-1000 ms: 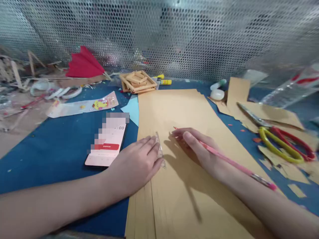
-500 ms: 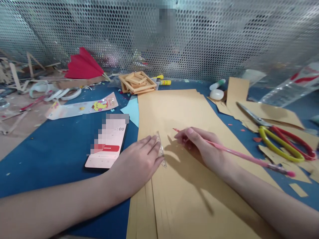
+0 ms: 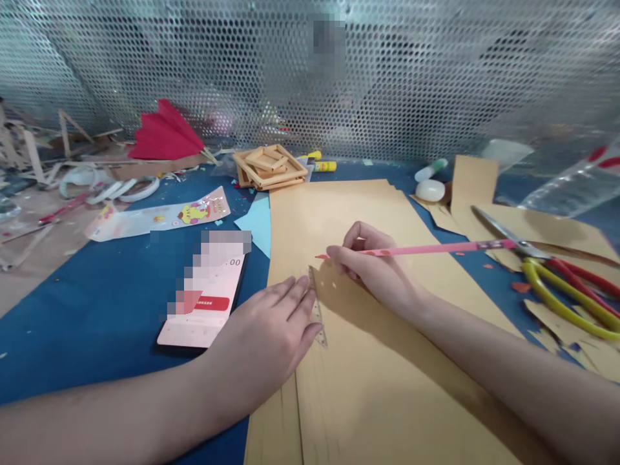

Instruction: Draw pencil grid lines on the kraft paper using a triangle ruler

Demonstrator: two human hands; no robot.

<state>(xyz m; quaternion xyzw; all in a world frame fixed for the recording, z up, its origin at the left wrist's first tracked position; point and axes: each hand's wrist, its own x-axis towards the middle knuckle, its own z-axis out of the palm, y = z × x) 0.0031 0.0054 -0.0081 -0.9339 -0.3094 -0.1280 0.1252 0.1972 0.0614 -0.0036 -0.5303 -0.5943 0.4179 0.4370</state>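
My left hand (image 3: 271, 323) lies flat, fingers stretched out, pressing a small clear ruler (image 3: 318, 316) onto brown kraft paper (image 3: 339, 200). Only the ruler's right edge shows, so I cannot tell its full shape. A pink pencil (image 3: 436, 248) is pinched in my right hand (image 3: 372, 265), its tip just above the ruler's far end and pointing left. Whether the tip touches the paper I cannot tell. The paper is layered, with a long edge running beneath my left hand. Beside that hand, on the left, is a phone (image 3: 203, 329) with its screen lit.
Scissors (image 3: 557, 290) with yellow and red handles lie at right among brown paper scraps. Behind the paper are stacked wooden frames (image 3: 271, 168) and a yellow glue stick (image 3: 324, 166). Tape rolls (image 3: 138, 189) and wooden strips crowd the left. Perforated metal (image 3: 194, 64) borders the back.
My right hand has moved the pencil tip left to the ruler's far end. The pencil has swung to nearly level. My left hand stays on the ruler; the view has shifted slightly.
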